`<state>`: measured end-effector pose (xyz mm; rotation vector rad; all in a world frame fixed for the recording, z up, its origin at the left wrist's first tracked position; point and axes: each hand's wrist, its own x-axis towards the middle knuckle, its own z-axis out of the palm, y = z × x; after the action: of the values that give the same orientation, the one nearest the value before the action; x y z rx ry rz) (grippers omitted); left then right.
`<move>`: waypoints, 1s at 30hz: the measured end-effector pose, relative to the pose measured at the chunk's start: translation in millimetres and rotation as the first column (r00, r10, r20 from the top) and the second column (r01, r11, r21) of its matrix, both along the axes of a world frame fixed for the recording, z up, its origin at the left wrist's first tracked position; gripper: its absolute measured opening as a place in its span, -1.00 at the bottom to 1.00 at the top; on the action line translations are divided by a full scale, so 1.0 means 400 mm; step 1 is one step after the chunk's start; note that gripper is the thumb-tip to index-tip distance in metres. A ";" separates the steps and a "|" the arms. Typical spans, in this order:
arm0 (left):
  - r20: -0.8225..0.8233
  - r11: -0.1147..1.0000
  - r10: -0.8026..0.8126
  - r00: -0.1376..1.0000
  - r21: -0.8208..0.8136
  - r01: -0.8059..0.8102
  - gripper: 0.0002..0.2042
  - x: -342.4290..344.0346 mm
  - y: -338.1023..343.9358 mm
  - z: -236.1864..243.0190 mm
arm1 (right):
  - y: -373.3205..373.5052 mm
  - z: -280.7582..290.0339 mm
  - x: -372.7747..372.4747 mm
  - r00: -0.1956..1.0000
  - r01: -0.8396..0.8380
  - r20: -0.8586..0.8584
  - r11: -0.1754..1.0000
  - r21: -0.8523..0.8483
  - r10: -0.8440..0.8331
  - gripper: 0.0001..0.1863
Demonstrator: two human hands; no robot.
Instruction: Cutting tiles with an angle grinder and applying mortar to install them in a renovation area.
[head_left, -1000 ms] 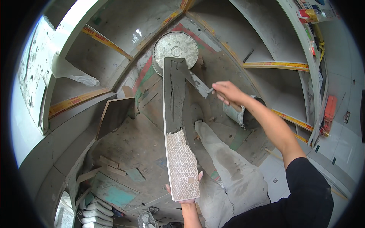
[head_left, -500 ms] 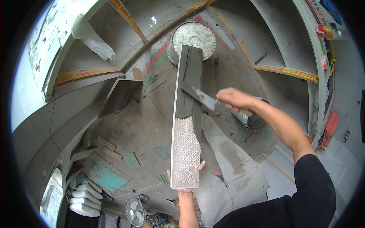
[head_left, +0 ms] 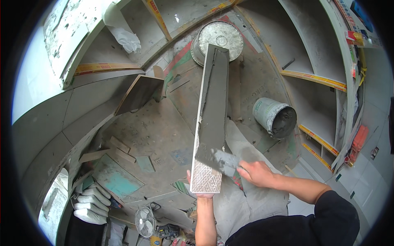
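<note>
My left hand grips the near end of a long narrow tile from beneath, with most of its fingers hidden under it. Grey mortar coats most of the tile. At the near end the honeycomb-patterned back still shows bare. My right hand is closed round the handle of a trowel, whose blade lies across the lower edge of the mortar. The tile's far end rests on a round drum with a stained pale top.
To the right, a tilted bucket contains grey mortar. Open cabinet compartments line the right and far sides. A dark-faced panel leans at the left. Tile offcuts, stacked white bags and a fan are lower left.
The trowel has come from the tile's middle down toward my left hand. Mortar now covers more of the honeycomb back and looks smoother. The mortar bucket has come into fuller view.
</note>
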<state>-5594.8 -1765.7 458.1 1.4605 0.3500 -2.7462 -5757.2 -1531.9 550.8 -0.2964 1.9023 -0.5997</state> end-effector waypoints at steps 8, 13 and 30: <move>-0.050 0.998 0.011 0.999 0.060 -0.008 -0.13 -0.109 0.003 0.055 | -0.013 -0.108 -0.284 0.977 0.171 -0.103 0.972 -0.158 -0.188 -0.61; -0.068 0.998 0.009 0.998 0.063 -0.004 -0.13 -0.134 0.007 0.060 | -0.102 -0.257 -0.476 0.987 0.162 -0.026 0.984 0.071 -0.160 -0.54; 0.002 0.989 -0.043 0.999 0.142 0.043 -0.35 0.060 0.027 -0.071 | -0.060 -0.011 -0.158 0.953 -0.256 -0.143 0.962 0.091 0.267 -0.61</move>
<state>-5570.9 -1755.0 429.6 1.5219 0.5298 -2.8035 -5820.3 -1555.7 546.4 -0.5527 1.9849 -0.3376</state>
